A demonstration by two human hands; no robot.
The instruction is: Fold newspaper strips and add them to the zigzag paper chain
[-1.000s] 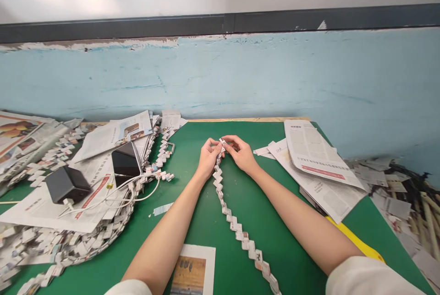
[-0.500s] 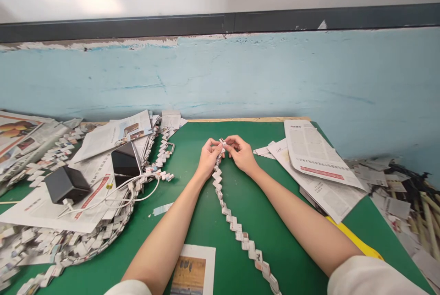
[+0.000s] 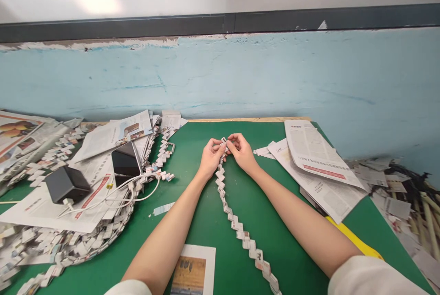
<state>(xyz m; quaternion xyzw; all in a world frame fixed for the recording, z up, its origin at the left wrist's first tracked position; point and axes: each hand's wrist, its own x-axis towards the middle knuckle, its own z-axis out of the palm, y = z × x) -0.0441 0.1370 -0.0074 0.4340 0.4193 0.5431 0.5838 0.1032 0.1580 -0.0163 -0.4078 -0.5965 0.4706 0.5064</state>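
Note:
A zigzag chain (image 3: pixel 237 225) of folded newspaper links runs from the table's front edge up to my hands. My left hand (image 3: pixel 210 157) pinches the far end of the chain between thumb and fingers. Close beside it, my right hand (image 3: pixel 241 152) has its thumb and fingertips closed on the same end. A small folded paper link (image 3: pixel 224 140) sticks up between the fingertips. How far it is tucked into the chain is hidden by the fingers.
On the left, woven paper chains (image 3: pixel 92 240), newspapers (image 3: pixel 113 132), a phone (image 3: pixel 126 164), a black box-shaped charger (image 3: pixel 67 184) and white cables crowd the green table (image 3: pixel 292 249). Newspapers (image 3: pixel 312 157) and a yellow object (image 3: pixel 354 238) lie right. A printed picture (image 3: pixel 192 270) lies in front.
Both hands have shifted very slightly, and the chain's upper part has moved a little to the right with them. The paper link now stands up more visibly between the fingertips.

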